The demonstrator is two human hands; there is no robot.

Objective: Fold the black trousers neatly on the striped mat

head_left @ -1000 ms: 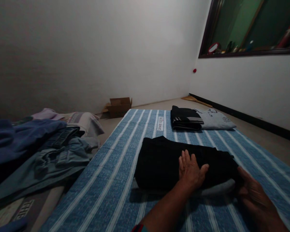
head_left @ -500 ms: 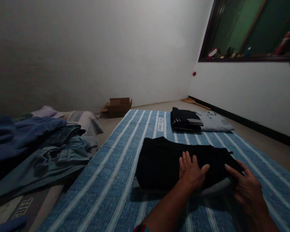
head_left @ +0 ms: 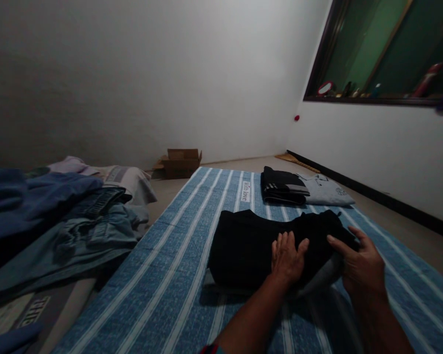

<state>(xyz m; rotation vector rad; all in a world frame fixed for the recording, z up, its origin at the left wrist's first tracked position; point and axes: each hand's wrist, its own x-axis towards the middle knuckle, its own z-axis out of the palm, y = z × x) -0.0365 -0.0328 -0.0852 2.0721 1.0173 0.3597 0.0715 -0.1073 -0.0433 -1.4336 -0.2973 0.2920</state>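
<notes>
A folded black garment [head_left: 243, 246] with a grey underside lies on the blue-and-white striped bed sheet [head_left: 170, 255]. On its middle rests my left hand [head_left: 288, 258], palm down with the fingers out flat, pressing the cloth. My right hand [head_left: 362, 260] grips the garment's right end, thumb on top and the other fingers partly hidden. That end is raised off the sheet and bends up toward my left hand, so the grey underside shows along the near edge.
Beyond it sit a folded black garment with white stripes [head_left: 284, 189] and a folded light grey shirt [head_left: 328, 189]. Heaped jeans [head_left: 92, 236] and other clothes lie to the left. A cardboard box [head_left: 182, 164] stands by the wall, a broom [head_left: 295, 161] at the far right.
My right hand has lifted the garment's right end and moved it up and leftward. The cloth now bunches between my hands. My left hand stays on the middle, shifted only slightly.
</notes>
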